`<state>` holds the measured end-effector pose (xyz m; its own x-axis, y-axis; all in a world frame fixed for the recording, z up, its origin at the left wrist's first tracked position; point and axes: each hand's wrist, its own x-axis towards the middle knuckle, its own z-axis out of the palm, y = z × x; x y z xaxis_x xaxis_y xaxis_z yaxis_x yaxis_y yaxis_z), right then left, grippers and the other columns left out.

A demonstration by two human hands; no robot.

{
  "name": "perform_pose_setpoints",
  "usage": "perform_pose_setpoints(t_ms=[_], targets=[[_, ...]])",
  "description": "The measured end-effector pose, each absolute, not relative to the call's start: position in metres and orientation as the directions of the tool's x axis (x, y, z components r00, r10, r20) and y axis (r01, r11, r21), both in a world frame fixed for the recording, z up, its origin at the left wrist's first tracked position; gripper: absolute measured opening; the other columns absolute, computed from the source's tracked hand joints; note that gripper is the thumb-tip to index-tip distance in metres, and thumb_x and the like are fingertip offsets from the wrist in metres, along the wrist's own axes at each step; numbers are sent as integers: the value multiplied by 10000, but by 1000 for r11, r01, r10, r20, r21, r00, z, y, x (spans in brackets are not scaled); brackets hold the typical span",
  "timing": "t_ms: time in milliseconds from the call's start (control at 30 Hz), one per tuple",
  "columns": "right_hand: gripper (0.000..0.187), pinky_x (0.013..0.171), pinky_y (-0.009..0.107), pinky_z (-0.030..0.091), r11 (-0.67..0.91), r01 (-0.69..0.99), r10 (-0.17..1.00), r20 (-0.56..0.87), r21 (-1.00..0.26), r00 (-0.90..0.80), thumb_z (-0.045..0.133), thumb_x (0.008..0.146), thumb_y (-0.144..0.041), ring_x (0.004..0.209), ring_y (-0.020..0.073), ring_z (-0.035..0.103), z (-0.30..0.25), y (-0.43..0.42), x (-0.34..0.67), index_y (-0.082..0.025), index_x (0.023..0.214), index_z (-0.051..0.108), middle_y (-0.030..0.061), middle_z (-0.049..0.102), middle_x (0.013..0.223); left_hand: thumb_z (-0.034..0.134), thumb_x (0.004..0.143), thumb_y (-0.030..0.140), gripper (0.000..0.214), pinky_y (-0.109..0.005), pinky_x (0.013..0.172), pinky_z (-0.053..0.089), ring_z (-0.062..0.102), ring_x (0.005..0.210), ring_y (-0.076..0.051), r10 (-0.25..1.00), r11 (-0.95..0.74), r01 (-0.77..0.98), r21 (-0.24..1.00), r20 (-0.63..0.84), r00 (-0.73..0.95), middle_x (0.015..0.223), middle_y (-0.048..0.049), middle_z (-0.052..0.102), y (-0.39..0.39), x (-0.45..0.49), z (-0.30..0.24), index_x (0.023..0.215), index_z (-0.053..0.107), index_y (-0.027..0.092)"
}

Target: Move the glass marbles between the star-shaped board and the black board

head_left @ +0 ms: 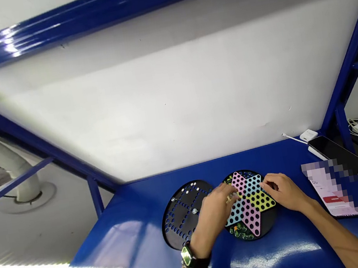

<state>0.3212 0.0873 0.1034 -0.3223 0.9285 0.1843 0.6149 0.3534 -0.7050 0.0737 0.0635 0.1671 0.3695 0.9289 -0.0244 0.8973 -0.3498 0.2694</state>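
Note:
A round black Chinese checkers board [253, 206] lies on the blue table, with a star of pink, blue and yellow points full of dark holes. Green and orange marbles [242, 231] sit in the gaps around the star. Over the star's left side is my left hand [216, 206], fingers stretched and somewhat apart, covering part of the board. At the board's upper right edge, near a blue point, my right hand [283, 189] has thumb and fingertips close together; anything between them is too small to make out.
A second round black board [180, 217] with holes and several white pieces lies to the left. On the right are a lit phone [338, 203], a dark phone [336, 152], a white charger [308, 134] and cables. A white panel [193, 94] rises behind the table.

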Motion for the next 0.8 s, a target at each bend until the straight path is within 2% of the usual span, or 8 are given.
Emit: perform_pose_setpoints(t_ms=[100,200,300,400,500,567,700,800], targets=[[412,664,303,371,366,622,924,191,-692,-332,458,1011,-416,621,153,516,104,86,320,-221,650,495,-14,580,666,455,1011,315,252,-281,758,481,687,950,-216,998,-64,961,268,16,62,1093,-42,728,77,25,159,1064,679,211],[408,655,303,369,372,617,921,193,-693,-339,454,1012,-415,621,155,521,102,86,319,-222,655,499,-12,579,666,452,985,276,247,-288,783,476,679,999,-245,1000,2,965,262,8,-4,1079,-60,739,85,-4,141,1066,671,195],[407,668,303,370,365,619,924,188,-695,-334,448,1015,-418,623,154,521,101,87,320,-221,662,496,-13,584,673,470,970,266,237,-276,802,492,694,983,-227,999,-26,954,298,-14,31,1077,-40,753,87,-11,132,1058,683,210],[415,672,302,366,352,626,929,176,-696,-327,441,1017,-428,629,158,518,101,88,320,-222,660,487,-12,585,675,438,987,265,289,-284,854,508,696,989,-219,997,-70,943,326,11,70,1142,-46,738,87,3,138,1142,670,192],[437,661,305,357,348,627,930,174,-697,-323,426,1021,-453,621,160,506,102,88,320,-224,651,469,-8,572,668,374,1019,255,343,-296,948,495,668,1079,-212,987,-158,930,332,53,149,1213,-46,705,90,32,147,1202,657,191],[454,652,310,358,345,618,933,186,-707,-308,383,1034,-464,623,167,512,102,87,322,-227,656,473,1,578,676,368,1024,227,350,-286,948,501,660,1102,-197,971,-237,917,321,48,234,1222,-42,699,94,57,150,1218,659,206],[464,688,315,393,306,569,952,249,-764,-178,268,1057,-429,717,194,584,101,90,328,-230,748,551,27,628,753,405,1007,166,356,-307,891,535,663,1086,-205,913,-397,880,262,12,408,1220,-65,694,105,105,147,1260,653,209],[463,698,314,411,279,566,954,292,-776,-69,255,1049,-415,730,203,595,98,94,335,-227,769,572,33,626,750,534,978,222,281,-314,937,529,658,1094,-206,842,-521,824,224,-23,538,1192,-48,700,106,137,146,1217,682,235]])
